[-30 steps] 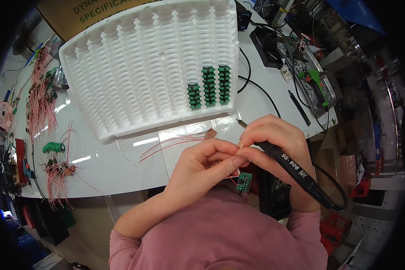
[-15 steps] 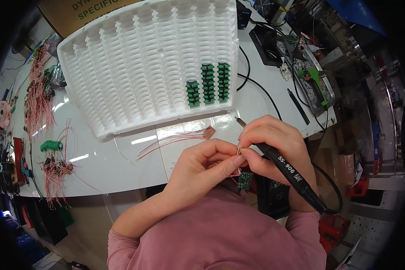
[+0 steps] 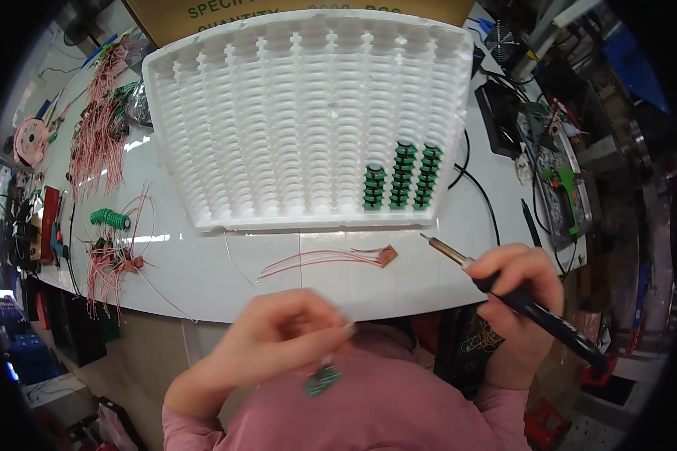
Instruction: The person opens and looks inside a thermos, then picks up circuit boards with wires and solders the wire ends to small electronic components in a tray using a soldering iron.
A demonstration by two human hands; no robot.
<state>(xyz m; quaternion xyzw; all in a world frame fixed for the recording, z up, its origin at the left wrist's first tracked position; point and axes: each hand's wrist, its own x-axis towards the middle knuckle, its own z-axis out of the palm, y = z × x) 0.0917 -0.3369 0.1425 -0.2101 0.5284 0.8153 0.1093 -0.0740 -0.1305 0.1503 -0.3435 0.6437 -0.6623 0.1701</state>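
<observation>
At six o'clock, in front of the pink shirt (image 3: 353, 421), a green circuit board (image 3: 322, 380) hangs just below the left hand (image 3: 274, 340). The two hands are well apart. The left hand, at seven o'clock, has its thumb and fingertips brought together above the board; blur prevents telling whether wire or board edge is pinched. This hold presumably leaves the board's face untouched. The right hand (image 3: 538, 276), at four o'clock, is closed around the black handle of a soldering iron (image 3: 534, 310); the metal tip points toward ten o'clock, likely keeping the fingers behind the working end. The white foam tray (image 3: 308, 223) occupies twelve o'clock; its slots apparently keep the green-and-black parts (image 3: 401, 177), at two o'clock, in separate rows. Near the centre, toward four o'clock, a brown piece (image 3: 387, 256) with red wires (image 3: 316, 260) lies on the white bench (image 3: 399, 293). The circuit board is small, roughly rectangular and tilted; pale marks show on its face, but individual components cannot be distinguished.
</observation>
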